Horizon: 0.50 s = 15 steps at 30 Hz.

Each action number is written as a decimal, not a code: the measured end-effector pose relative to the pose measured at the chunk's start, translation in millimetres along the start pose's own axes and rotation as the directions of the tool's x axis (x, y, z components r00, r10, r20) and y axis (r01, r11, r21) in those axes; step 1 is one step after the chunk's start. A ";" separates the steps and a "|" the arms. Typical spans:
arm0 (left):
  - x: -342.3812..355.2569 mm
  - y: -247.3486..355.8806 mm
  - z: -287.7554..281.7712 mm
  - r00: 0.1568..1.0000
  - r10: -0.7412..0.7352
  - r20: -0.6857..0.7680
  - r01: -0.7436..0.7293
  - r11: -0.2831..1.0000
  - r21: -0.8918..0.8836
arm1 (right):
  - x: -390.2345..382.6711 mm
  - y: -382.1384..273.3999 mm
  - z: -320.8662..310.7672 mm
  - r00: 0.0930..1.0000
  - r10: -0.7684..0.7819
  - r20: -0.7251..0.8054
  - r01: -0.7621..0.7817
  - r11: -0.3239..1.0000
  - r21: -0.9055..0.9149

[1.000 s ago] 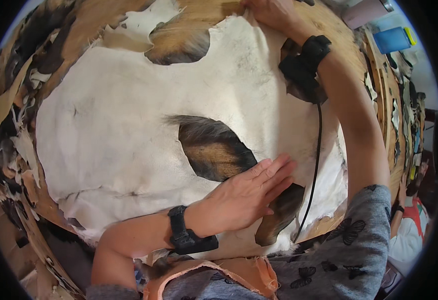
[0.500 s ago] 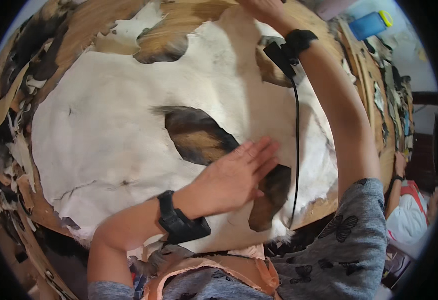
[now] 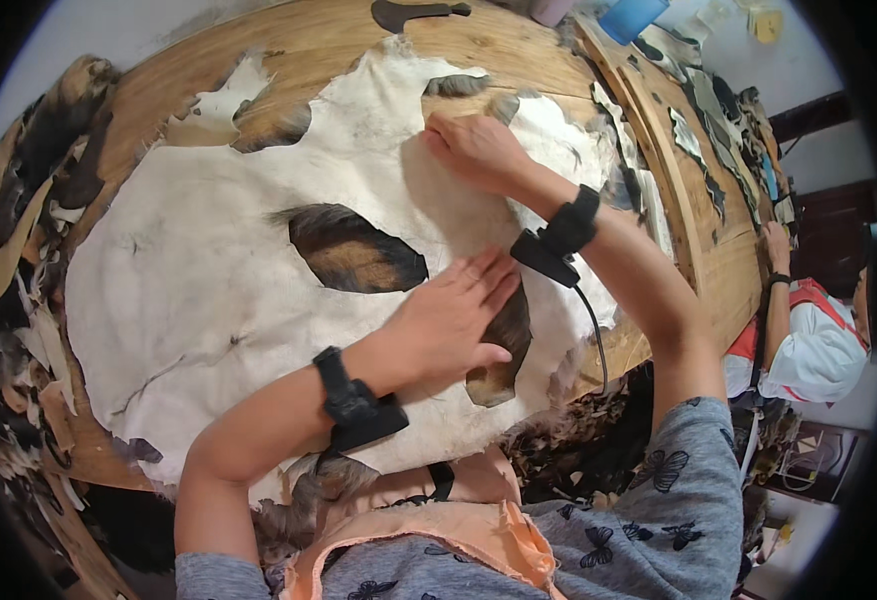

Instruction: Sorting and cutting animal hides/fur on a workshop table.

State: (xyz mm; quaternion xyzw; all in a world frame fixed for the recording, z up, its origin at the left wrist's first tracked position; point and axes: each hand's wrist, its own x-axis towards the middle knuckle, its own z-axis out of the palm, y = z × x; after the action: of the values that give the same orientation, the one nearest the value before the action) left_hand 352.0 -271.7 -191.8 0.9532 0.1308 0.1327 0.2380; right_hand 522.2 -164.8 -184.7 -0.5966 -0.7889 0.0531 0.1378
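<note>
My wooden worktable (image 3: 518,45) carries a big pale hide (image 3: 188,290), flesh side up, with holes showing brown fur. It covers most of the top. Fur and skin scraps (image 3: 18,290) crowd the left edge, more offcuts (image 3: 698,130) lie along the right, and one dark cut piece (image 3: 413,12) sits at the far edge.
</note>
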 end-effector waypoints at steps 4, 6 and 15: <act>9.8 -2.1 11.2 0.998 0.050 0.045 -0.051 0.999 0.005 | 1.7 10.5 14.9 0.998 0.022 -0.063 -0.023 1.000 -0.005; 7.6 -8.2 14.2 0.997 0.072 0.019 -0.071 0.997 -0.018 | 2.9 12.2 18.6 0.992 -0.019 -0.128 0.018 1.000 -0.005; 10.0 -6.2 1.4 0.995 0.054 0.080 -0.042 0.990 -0.135 | 11.9 27.9 29.7 0.982 -0.032 -0.184 0.034 0.999 0.005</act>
State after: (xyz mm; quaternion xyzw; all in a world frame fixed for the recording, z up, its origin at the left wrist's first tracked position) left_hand 360.6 -263.9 -194.1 0.9428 0.0886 0.1067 0.3032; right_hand 536.8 -143.1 -218.1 -0.5852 -0.7823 -0.0015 0.2133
